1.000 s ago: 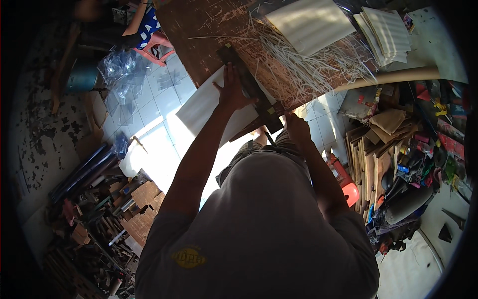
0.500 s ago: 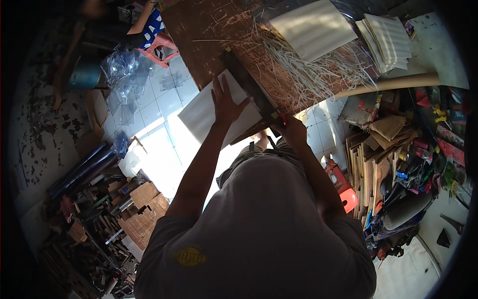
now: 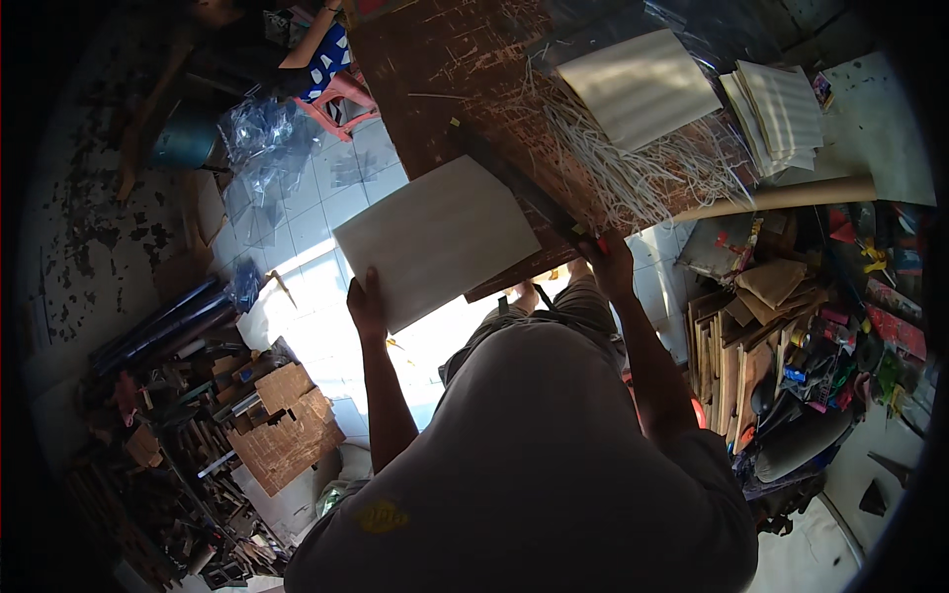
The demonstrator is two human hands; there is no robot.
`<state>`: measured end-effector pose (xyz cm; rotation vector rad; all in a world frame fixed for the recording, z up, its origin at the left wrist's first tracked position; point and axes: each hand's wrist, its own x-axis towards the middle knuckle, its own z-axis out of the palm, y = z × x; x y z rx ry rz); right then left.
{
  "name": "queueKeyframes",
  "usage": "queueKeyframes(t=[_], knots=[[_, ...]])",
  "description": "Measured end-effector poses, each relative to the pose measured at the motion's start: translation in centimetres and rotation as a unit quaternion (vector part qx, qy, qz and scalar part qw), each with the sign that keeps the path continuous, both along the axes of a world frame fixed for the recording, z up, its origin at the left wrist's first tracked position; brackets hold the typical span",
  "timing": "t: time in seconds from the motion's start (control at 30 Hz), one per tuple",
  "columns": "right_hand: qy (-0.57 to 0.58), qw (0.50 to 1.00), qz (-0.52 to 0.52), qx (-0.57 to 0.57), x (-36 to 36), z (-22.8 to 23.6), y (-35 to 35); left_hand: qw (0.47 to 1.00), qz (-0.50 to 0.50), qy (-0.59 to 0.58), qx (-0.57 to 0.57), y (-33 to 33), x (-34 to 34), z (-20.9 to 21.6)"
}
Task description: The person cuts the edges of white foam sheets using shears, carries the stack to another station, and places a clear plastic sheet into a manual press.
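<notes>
A pale rectangular stack of sheets or a board (image 3: 435,237) lies partly on the brown table and juts past its left edge. My left hand (image 3: 368,306) grips its near left edge, thumb on top. Along its right side lies a dark straight bar (image 3: 519,185) with yellowish tape at its ends. My right hand (image 3: 611,265) is closed by the bar's near end, around a small tool showing a bit of red (image 3: 601,244). The fingers hide the rest of that tool.
The scratched brown table (image 3: 435,59) holds a heap of thin pale strips (image 3: 633,178) and a pale stack (image 3: 643,89). More pale sheets (image 3: 776,119) sit at far right. Cardboard pieces (image 3: 736,336) stand at right. Beyond the table's left corner are a pink stool (image 3: 346,99) and a person's arm (image 3: 314,40).
My left hand has moved from flat on top of the pale sheets to gripping their near left edge. The sheets have shifted slightly. My right hand has moved a little right.
</notes>
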<state>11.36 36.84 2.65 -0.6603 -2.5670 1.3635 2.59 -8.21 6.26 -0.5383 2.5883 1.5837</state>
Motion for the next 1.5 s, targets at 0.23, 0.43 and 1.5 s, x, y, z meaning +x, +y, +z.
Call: queueKeyframes(t=[0.23,0.43,1.5], knots=[[0.036,0.990,-0.059,0.126,0.5,-2.6,1.1,0.989,-0.032,0.040,-0.138,-6.3,-1.5,16.0],[0.002,0.983,-0.095,0.154,-0.6,-2.2,7.0,0.994,0.019,0.050,-0.092,-1.1,-4.2,20.6],[-0.104,0.951,0.288,-0.035,-3.5,-0.2,17.6,0.782,-0.384,0.069,-0.486,52.1,-27.6,-0.5]])
